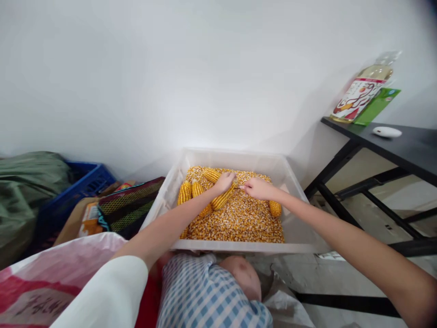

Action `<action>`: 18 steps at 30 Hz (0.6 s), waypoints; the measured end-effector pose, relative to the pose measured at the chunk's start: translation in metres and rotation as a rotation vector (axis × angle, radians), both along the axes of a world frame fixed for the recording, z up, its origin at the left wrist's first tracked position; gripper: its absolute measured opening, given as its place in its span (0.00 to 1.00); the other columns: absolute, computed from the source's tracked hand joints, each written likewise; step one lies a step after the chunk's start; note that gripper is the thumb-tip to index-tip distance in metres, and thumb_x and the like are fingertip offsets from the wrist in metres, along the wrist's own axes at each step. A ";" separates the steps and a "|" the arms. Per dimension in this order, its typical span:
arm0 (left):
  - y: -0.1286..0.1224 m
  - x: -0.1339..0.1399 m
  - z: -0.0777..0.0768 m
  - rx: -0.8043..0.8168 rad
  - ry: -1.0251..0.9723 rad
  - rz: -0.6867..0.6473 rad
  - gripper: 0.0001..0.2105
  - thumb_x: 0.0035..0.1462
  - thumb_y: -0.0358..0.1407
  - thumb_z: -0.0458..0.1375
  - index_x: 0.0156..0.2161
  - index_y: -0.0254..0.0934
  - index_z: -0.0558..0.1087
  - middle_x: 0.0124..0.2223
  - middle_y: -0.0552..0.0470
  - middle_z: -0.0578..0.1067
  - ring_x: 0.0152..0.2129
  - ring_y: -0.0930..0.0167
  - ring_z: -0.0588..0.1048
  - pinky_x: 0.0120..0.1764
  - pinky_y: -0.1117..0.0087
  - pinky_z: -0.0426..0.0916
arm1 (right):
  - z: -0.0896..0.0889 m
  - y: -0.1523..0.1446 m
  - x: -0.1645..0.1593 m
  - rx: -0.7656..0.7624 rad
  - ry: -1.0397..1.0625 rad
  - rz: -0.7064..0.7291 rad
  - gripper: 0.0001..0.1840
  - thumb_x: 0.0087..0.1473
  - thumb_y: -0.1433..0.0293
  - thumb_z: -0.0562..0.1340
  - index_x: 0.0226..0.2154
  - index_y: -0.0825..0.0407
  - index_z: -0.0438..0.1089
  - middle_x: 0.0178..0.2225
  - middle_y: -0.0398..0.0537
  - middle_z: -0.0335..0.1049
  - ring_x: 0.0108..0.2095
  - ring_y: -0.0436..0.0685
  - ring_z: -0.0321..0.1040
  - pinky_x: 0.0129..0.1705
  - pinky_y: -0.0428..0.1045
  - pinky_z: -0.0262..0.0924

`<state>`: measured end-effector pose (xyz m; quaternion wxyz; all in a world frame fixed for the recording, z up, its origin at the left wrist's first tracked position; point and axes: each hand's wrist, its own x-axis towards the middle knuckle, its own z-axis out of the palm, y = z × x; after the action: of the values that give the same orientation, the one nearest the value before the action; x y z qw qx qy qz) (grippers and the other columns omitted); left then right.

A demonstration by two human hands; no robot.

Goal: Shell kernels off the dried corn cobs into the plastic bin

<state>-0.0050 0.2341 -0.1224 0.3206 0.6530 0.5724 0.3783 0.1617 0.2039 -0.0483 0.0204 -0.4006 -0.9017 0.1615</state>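
A white plastic bin (239, 247) in front of me holds a deep layer of loose corn kernels (235, 225). My left hand (225, 181) is closed on the upper end of a yellow corn cob (221, 200) that slants over the kernels. Just to its right, my right hand (257, 188) is closed around a thin dark pointed tool (238, 187), whose tip is at the cob's end. Its handle is hidden in my fingers. More whole cobs (185, 193) lie at the left of the bin, and another cob (275, 208) is at the right under my forearm.
A black-framed table (414, 146) at the right bears a bottle (362, 93), a green box (377, 105) and a small white object (387, 132). Left are a blue crate (80, 182), a mesh bag (131, 205) and a red-white sack (68, 269). A white wall stands behind.
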 end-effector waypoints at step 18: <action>-0.006 -0.003 0.009 -0.021 -0.020 -0.109 0.17 0.53 0.40 0.42 0.26 0.33 0.69 0.28 0.50 0.72 0.32 0.68 0.69 0.40 0.69 0.61 | -0.013 0.004 0.025 -0.178 0.038 0.109 0.21 0.55 0.63 0.50 0.24 0.58 0.70 0.17 0.43 0.63 0.18 0.47 0.53 0.23 0.44 0.45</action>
<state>-0.0078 0.2286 -0.1136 0.3535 0.6759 0.5367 0.3607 0.1863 0.2080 -0.0615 -0.0070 -0.3481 -0.9036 0.2496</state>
